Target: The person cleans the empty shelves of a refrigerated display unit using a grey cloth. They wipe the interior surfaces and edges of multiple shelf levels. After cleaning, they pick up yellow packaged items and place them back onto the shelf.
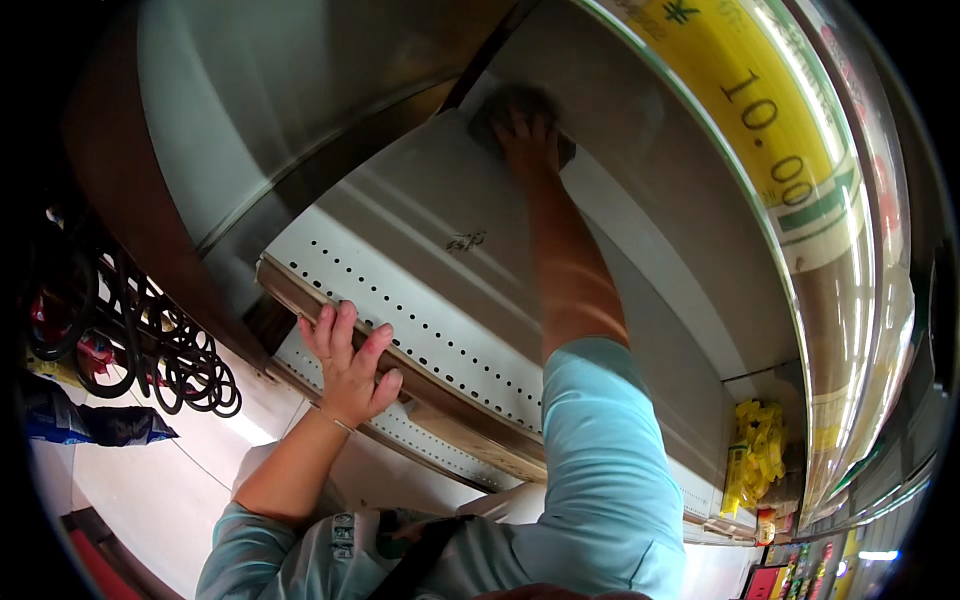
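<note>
My right hand [531,142] is at the back of a pale metal shelf [420,202]. It presses on a dark grey cloth [491,124], blurred and partly hidden beneath my fingers. My left hand [349,360] rests over the brown front edge [450,388] of the same shelf, fingers spread and holding nothing. Rows of small holes run along the shelf's front, and a dark scuffed mark [466,241] shows near its middle. My right arm stretches across the shelf and covers part of it.
Overhead on the right, a shelf edge carries a yellow price label [750,97] bearing writing. Yellow packets [754,454] stand at the shelf's right end. Black wire hooks [187,360] stick out on the left, near a blue packet [90,421]. A lower perforated shelf [431,444] lies below, above pale floor tiles [142,487].
</note>
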`<state>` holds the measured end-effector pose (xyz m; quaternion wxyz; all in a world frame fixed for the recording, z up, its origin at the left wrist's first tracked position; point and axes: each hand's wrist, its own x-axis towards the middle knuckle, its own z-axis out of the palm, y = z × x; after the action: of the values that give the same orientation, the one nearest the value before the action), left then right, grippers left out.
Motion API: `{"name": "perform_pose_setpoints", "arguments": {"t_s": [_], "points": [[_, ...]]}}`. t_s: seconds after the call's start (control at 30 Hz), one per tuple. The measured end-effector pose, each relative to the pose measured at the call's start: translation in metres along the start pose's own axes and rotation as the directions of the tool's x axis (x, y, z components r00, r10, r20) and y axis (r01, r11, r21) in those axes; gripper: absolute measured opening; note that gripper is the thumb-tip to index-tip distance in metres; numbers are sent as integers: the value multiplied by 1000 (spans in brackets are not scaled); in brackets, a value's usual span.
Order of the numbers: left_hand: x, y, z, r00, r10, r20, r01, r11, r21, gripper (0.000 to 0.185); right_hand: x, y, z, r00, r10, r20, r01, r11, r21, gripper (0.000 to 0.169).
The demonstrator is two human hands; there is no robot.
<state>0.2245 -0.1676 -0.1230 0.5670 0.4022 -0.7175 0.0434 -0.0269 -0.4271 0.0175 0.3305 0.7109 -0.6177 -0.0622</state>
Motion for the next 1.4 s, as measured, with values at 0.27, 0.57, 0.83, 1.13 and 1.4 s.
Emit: {"name": "perform_pose_setpoints", "arguments": {"t_s": [0.27, 0.57, 0.83, 1.13, 1.4], "points": [[-1, 4, 2, 999, -34, -4, 34, 999, -33, 45, -15, 90, -17, 934, 187, -305, -210, 977, -42, 59], [-1, 4, -3, 1000, -11, -4, 11, 999, -44, 43, 78, 17, -57, 934, 40, -356, -112, 976, -185, 49], [2, 6, -6, 999, -35, 41, 36, 999, -8, 38, 8, -32, -12, 992, 13, 123, -17, 999, 30, 48], [3, 10, -9, 995, -77, 69, 79, 996, -31, 40, -175, 140, 75, 926, 366, 89, -351, 925, -147, 67], [5, 18, -8, 986, -155, 60, 159, 985, -65, 41, -168, 124, 52, 921, 371, 123, -377, 926, 32, 62]]}}
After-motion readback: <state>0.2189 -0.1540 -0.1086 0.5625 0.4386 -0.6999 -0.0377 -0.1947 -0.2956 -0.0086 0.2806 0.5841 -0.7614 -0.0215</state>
